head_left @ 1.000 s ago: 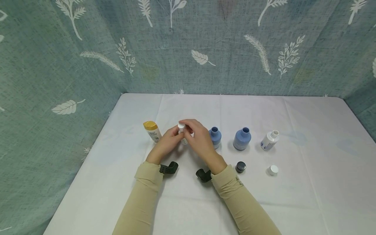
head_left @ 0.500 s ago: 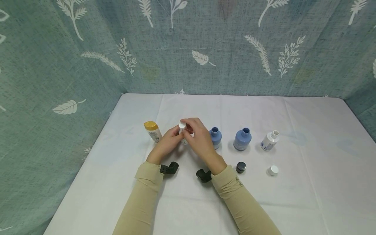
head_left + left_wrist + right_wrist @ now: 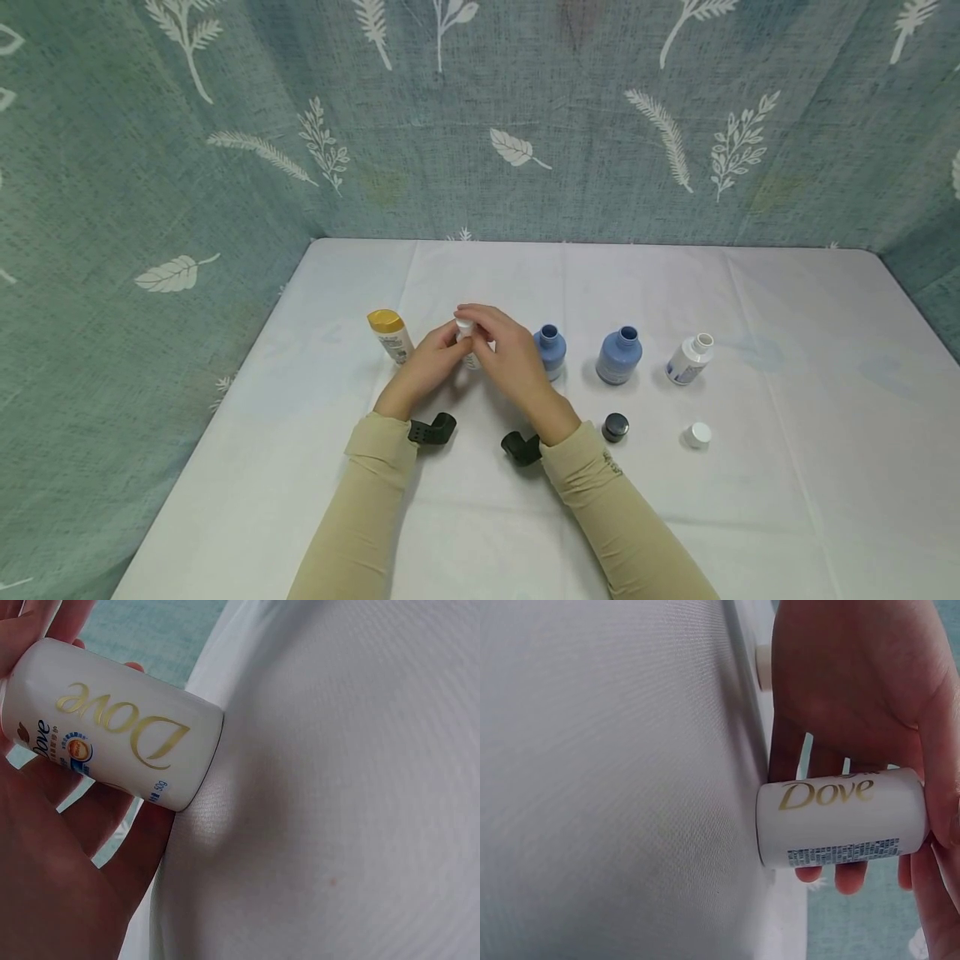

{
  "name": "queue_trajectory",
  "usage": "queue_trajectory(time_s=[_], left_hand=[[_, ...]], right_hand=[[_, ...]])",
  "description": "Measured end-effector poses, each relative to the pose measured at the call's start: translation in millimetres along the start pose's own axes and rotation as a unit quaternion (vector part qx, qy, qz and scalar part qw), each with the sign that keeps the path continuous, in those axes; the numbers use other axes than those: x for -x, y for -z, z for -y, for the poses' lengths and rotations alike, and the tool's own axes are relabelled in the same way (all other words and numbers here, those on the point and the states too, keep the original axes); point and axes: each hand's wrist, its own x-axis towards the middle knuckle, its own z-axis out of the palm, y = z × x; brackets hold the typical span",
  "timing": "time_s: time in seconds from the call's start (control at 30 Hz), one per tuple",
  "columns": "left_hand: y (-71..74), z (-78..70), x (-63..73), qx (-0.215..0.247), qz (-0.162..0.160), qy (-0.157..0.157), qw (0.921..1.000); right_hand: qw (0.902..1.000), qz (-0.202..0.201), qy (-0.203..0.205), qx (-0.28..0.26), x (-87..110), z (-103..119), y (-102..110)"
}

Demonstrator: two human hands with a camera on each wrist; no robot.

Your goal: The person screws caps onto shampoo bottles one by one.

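Near the middle of the table, my left hand [image 3: 429,362] grips a small white Dove bottle [image 3: 112,724] round its side, with fingers reaching behind it. The bottle stands upright, its base right at the tabletop. From the right, my right hand [image 3: 513,358] has its thumb and fingers on the bottle's white cap [image 3: 464,325], partly covering it. Gold lettering and a code block on the bottle [image 3: 840,821] face the right wrist camera. Just left of my left hand is a white bottle with a yellow cap [image 3: 388,333].
Two uncapped blue bottles, one beside my right hand [image 3: 551,354] and another blue bottle [image 3: 618,358] further right, precede an uncapped white bottle [image 3: 688,358]. A black cap [image 3: 615,427] and a white cap [image 3: 697,435] lie nearer on the white-covered table [image 3: 825,467].
My right fingers shift on the bottle's cap: they showed more of it half a second ago and now cover more of its top. My left hand and the other things stay put.
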Motion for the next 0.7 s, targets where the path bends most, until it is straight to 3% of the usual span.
queue_trajectory(time_s=[0.7], left_hand=[[-0.4,-1.0,-0.4,0.011,0.006,-0.002,0.9999]], right_hand=[[0.9994,-0.012,-0.033,-0.001,0.8,0.0,-1.0]])
